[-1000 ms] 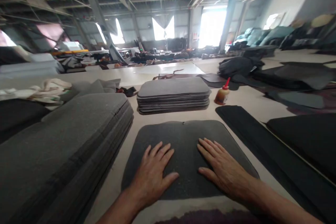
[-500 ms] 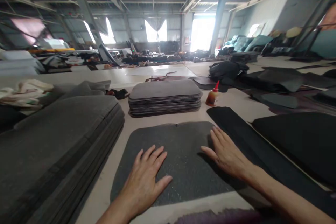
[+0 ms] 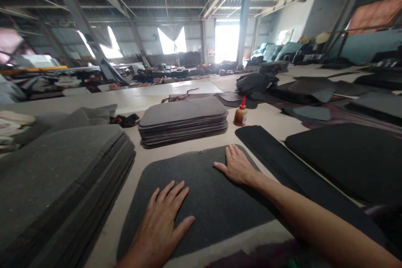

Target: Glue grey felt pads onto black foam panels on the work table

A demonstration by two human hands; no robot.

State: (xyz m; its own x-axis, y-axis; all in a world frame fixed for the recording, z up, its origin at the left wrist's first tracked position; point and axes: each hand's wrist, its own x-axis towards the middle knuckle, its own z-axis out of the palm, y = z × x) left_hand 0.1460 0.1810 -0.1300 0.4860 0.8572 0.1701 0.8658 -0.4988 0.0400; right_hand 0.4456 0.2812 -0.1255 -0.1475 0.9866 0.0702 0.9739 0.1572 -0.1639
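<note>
Currently both hands are pressing flat, fingers spread and gripping nothing, left hand [image 3: 163, 222] near, right hand [image 3: 238, 164] at the far corner of the felt pad [image 3: 201, 201] lying on the bench [image 3: 276, 117]; uneven pressure is risking the pad sliding or wrinkling.

Both hands [image 3: 201, 201] flat on felt pad [image 3: 207, 201]

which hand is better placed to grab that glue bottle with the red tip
Right, probably. The right hand rests at the far right corner of the dark foam pad, closest to the glue bottle. The left hand lies flat near the pad's front edge, farther away.
</note>
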